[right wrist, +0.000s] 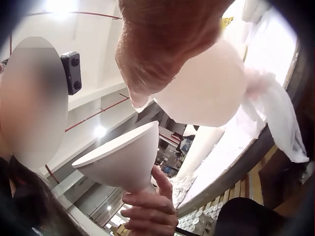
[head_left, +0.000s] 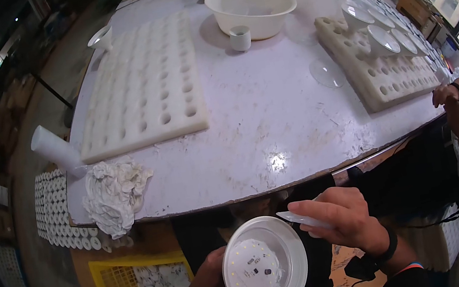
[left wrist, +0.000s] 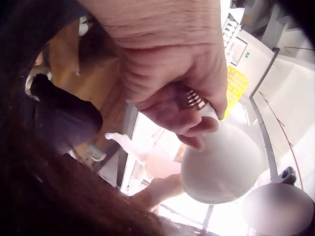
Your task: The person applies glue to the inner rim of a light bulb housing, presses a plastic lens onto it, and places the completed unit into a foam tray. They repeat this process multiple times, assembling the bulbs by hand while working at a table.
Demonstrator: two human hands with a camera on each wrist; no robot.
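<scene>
Two hands below the desk point(head_left: 276, 136) edge, at 6 o'clock. Left hand point(head_left: 207, 285) grips a lamp housing point(head_left: 264, 266) by its base, LED board up. Right hand point(head_left: 343, 218), at the housing's 2 o'clock, pinches a clear cover point(head_left: 304, 220). Foam tray point(head_left: 143, 88) at 11 o'clock, rag point(head_left: 113, 195) at 9.

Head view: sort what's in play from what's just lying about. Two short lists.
In hand:
- left hand holds the lamp housing by its base, LED board facing up
- right hand pinches the clear dome cover at its rim

Lying about:
- crumpled rag
- empty foam tray
- white basin
- small white cup
- foam tray with housings
</scene>
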